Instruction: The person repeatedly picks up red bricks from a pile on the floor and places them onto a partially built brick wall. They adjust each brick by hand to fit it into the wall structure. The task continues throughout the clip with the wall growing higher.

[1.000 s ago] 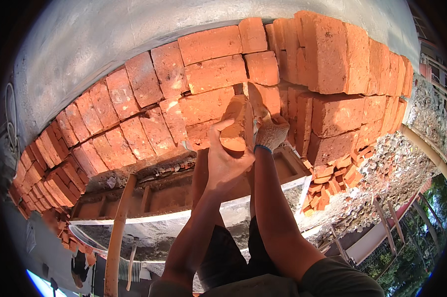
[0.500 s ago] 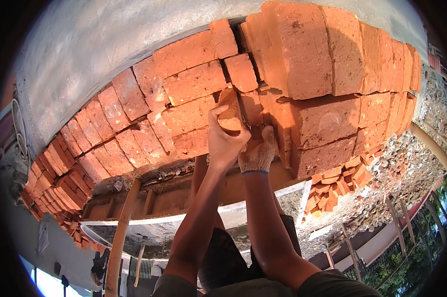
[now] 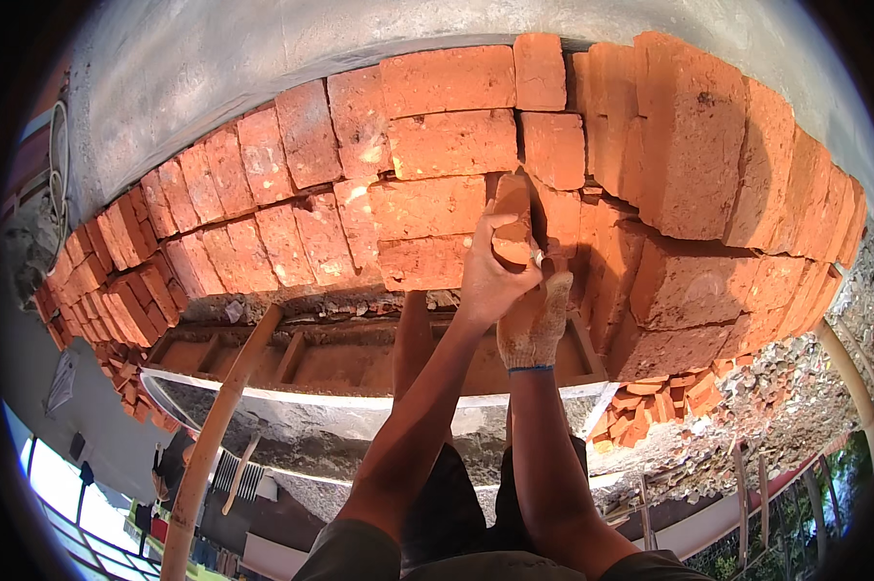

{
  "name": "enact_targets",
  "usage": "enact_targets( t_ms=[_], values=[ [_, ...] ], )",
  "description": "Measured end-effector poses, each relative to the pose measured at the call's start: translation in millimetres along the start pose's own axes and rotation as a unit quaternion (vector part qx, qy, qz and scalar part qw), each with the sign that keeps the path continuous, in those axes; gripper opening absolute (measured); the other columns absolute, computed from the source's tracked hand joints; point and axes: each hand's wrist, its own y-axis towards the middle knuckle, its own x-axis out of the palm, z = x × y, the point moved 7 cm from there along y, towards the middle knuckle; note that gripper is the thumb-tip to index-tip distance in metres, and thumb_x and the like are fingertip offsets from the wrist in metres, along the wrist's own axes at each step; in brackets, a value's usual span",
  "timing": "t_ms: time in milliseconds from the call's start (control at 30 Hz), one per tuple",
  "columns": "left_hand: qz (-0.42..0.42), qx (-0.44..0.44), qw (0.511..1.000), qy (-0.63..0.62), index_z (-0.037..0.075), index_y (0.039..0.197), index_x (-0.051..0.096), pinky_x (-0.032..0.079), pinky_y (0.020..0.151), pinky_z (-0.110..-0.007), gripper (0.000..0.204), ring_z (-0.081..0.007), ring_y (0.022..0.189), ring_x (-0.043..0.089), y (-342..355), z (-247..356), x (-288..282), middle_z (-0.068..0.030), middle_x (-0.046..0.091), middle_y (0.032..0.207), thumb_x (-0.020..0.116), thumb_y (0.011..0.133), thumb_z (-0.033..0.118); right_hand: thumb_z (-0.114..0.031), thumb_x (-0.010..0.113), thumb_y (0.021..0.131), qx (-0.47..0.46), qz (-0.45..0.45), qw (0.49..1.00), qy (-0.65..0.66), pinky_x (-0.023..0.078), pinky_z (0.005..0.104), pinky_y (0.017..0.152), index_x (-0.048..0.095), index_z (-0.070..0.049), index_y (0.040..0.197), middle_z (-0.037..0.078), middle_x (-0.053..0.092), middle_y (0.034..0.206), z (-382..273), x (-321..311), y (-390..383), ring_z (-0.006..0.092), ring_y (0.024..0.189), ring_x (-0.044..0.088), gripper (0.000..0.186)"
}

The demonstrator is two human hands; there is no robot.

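My bare left hand (image 3: 495, 271) is closed around the lower end of an orange brick (image 3: 514, 205), thumb on one side and fingers on the other. The brick stands tilted in front of the stacked bricks (image 3: 447, 143). Just right of and below that hand is my right hand (image 3: 534, 324), in a tan work glove with a blue cuff. Its thumb side points up, close to the held brick's lower end. The other gloved fingers are hidden, so whether they touch the brick cannot be made out.
Taller bricks (image 3: 693, 145) rise on the right. A grey plastered wall (image 3: 292, 58) runs behind the stack. Below lies a wooden frame (image 3: 360, 373). A pole (image 3: 219, 426) leans at left, with broken bricks (image 3: 664, 402) and rubble (image 3: 785, 378) at right.
The view has shifted, so the stack and my hands sit further right and the bricks appear more level. My left hand keeps its hold on the brick; the gloved hand stays beside it.
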Motion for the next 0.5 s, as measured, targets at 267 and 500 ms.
enact_targets(
  t_ms=[267, 500],
  values=[
    [-0.012, -0.029, 0.996, -0.086, 0.006, 0.136, 0.050, 0.056, 0.094, -0.033, 0.061, -0.0177, 0.108, 0.067, 11.7, -20.4, -36.7, -0.0120, 0.067, 0.117, 0.076, 0.081, -0.001, -0.045, 0.059, 0.110, -0.100, 0.032, 0.948, -0.301, 0.052, 0.0350, 0.100, 0.047, 0.004, 0.155, 0.013, 0.061, 0.142, 30.0, 12.1, 0.7, 0.0196, 0.121, 0.062, 0.068],
    [0.047, 0.062, 0.997, 0.005, 0.001, 0.131, 0.054, 0.054, 0.096, -0.040, 0.054, -0.0306, 0.113, 0.070, 39.5, 0.8, 6.0, -0.0237, 0.067, 0.130, 0.080, 0.098, 0.036, -0.061, 0.046, 0.110, -0.135, 0.080, 0.752, -0.640, 0.058, 0.0375, 0.085, 0.056, 0.000, 0.146, 0.014, 0.066, 0.124, 1.2, 4.2, 22.3, 0.0237, 0.105, 0.068, 0.071]
  ],
)
